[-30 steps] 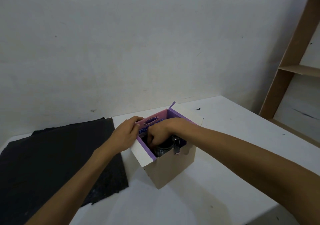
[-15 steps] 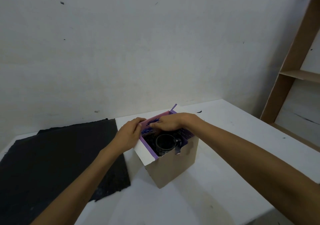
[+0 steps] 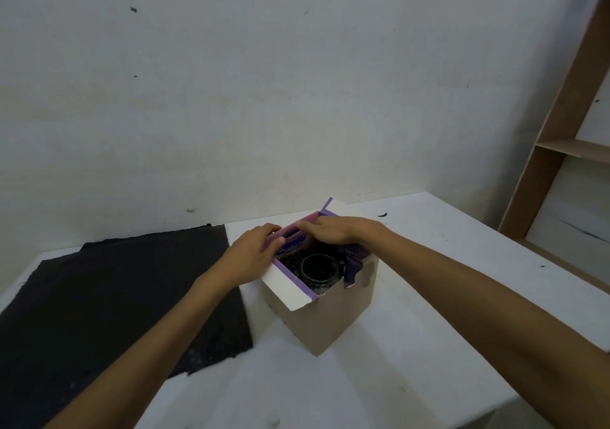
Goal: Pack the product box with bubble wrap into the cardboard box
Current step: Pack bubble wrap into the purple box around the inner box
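A small cardboard box [image 3: 330,316] stands open on the white table [image 3: 379,379], its flaps purple inside and white outside. A dark round object [image 3: 318,270] sits in it with dark wrap around it. My left hand [image 3: 252,253] holds the far-left flap [image 3: 292,237] from outside, thumb on its edge. My right hand [image 3: 333,230] lies palm down over the box's far edge, fingers pinching the top of that same flap.
A black sheet [image 3: 115,296] covers the table's left part, close to the box. A wooden shelf frame [image 3: 561,131] stands at the right, beyond the table edge. A white wall runs behind the table.
My right hand came up out of the box and now rests on the far flap, uncovering the dark round object. The left hand stayed on the flap.
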The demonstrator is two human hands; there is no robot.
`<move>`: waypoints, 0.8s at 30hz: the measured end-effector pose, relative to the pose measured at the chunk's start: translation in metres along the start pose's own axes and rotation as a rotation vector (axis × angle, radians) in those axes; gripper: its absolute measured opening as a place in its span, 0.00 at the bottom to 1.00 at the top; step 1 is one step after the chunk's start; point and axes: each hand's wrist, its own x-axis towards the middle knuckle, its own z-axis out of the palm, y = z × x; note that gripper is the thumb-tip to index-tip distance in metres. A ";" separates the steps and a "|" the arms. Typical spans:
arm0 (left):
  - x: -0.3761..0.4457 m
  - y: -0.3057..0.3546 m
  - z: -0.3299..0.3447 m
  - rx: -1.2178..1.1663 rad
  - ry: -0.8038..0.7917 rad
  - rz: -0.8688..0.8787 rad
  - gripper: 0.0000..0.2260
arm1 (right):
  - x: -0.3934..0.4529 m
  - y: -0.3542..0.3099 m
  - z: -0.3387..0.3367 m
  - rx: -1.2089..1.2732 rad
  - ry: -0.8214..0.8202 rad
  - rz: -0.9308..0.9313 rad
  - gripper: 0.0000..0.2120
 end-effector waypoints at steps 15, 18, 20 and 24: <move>-0.047 0.016 0.030 0.158 0.179 0.392 0.24 | -0.015 -0.029 -0.031 -0.164 0.091 -0.184 0.23; -0.035 0.013 0.036 0.183 0.129 0.401 0.29 | -0.022 -0.014 -0.036 -0.293 0.234 -0.114 0.22; -0.028 0.013 0.043 0.292 0.196 0.388 0.32 | -0.024 -0.005 -0.035 -0.280 0.240 -0.076 0.22; -0.016 0.021 0.061 0.322 0.333 0.268 0.32 | -0.025 0.010 -0.038 -0.250 0.245 -0.035 0.17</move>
